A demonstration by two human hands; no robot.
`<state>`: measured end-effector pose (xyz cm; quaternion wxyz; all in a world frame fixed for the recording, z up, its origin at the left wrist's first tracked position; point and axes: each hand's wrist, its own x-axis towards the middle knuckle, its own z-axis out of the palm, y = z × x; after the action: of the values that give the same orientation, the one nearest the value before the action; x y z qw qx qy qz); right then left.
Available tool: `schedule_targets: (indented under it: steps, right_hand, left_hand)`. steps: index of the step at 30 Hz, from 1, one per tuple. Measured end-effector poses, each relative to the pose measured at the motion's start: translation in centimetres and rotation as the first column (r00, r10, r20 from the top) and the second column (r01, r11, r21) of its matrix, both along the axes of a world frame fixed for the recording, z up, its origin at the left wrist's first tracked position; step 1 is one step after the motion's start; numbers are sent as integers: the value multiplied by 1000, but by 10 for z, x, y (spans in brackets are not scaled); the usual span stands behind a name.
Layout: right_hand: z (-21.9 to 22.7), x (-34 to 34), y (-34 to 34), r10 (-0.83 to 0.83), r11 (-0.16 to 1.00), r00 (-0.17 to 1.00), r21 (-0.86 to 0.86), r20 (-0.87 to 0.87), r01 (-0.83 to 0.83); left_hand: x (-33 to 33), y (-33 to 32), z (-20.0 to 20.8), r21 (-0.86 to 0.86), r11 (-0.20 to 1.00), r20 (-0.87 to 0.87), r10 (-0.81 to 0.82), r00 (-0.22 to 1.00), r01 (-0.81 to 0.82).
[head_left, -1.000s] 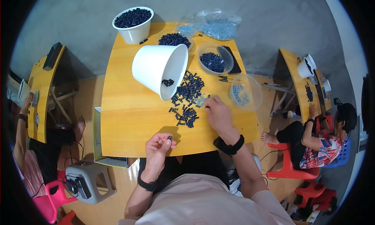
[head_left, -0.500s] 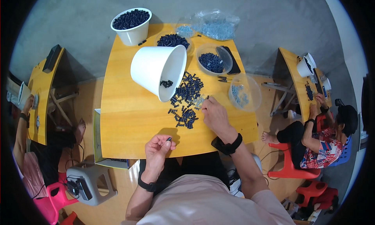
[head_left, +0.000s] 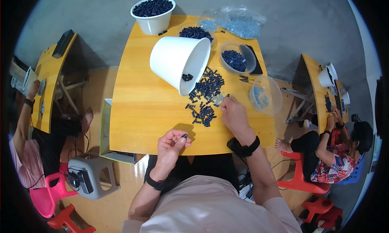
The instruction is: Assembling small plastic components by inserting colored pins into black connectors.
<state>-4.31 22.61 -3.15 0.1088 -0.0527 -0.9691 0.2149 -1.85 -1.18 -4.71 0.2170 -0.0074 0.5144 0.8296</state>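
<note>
Evidently, it all turns on how the two hands lie about the loose heap of small black tubular pieces (head_left: 210, 84) on the yellow wooden counter (head_left: 135, 123). From where I stand, the person's right hand (head_left: 234, 114) is far the nearer: it rests at the heap's right-hand side, knuckles up, fingertips aimed away from the body, right beside a little patch of thin silvery bits (head_left: 219, 98). Its fingers are curled in; a dark speck shows at their far end, but I cannot tell whether they grip it or it merely lies beyond them.

The left hand (head_left: 170, 147) sits well apart from the heap, low over the counter's near edge, palm turned partly up. Thumb and fingers pinch a single short black piece (head_left: 184, 136), one end poking out; too little shows for me to be sure of its long axis. From that hand, the heap lies forward and to the right, its pieces pointing every which way.

Behind the heap, on the left, a white tapered plastic bucket (head_left: 170, 61) lies on its side, mouth facing rightward over the pieces. Right of the right hand, near it, stands a clear round plastic tub (head_left: 275, 94) with more silvery bits inside.
</note>
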Motion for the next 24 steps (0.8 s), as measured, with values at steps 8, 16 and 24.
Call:
schedule_targets:
  steps: [8, 16, 24]
  right_hand:
    - [5, 12, 22, -74, 996, 997, -44, -30, 73]
    - [-1, 1, 17, -68, 996, 994, -57, -84, 63]
    - [5, 3, 14, -84, 989, 989, -133, -118, 68]
  left_hand:
    - [0, -1, -1, -39, 999, -12, -14, 1000, 14]
    - [0, -2, -4, -30, 1000, -23, -6, 1000, 5]
    - [1, 0, 0, -31, 1000, -20, -6, 1000, 5]
